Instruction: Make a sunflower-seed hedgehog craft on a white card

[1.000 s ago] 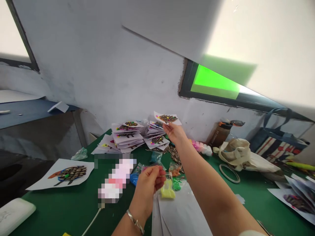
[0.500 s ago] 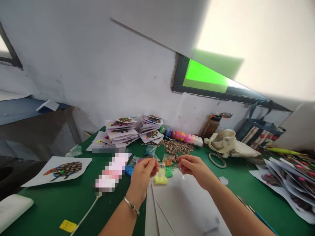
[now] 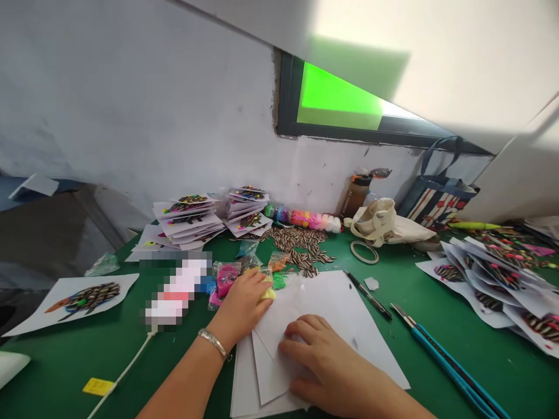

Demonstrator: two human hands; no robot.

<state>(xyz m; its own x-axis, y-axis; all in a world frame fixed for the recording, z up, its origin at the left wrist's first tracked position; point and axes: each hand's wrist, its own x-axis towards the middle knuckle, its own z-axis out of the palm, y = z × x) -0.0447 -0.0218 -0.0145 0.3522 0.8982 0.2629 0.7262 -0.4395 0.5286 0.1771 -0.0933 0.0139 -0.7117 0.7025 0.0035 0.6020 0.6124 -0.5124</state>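
Observation:
My left hand (image 3: 248, 299), with a silver bracelet on its wrist, reaches over the top left edge of the stacked white sheets (image 3: 349, 326). Its fingers are stretched out over a yellow clay packet (image 3: 267, 285), partly hidden beneath them; whether they press on it I cannot tell. Lower on the sheets lies my right hand (image 3: 318, 355), palm down with fingers apart and slightly bent. Pink clay packets (image 3: 227, 278) and a green clay piece (image 3: 279, 281) lie near my left hand. A black pen (image 3: 371, 297) rests along the sheets' right edge.
Striped sunflower seeds (image 3: 301, 241) are heaped behind the sheets. A blue utility knife (image 3: 449, 361) lies to the right, near a tape roll (image 3: 364, 252). Decorated sheets are piled at back left (image 3: 192, 224) and right (image 3: 493, 285). A seed-decorated picture (image 3: 87, 299) lies left.
Both hands came down from above the sheets, where their fingers were pinched together. My left hand reached the yellow packet and my right hand the paper. The view shifted, showing more of the right side.

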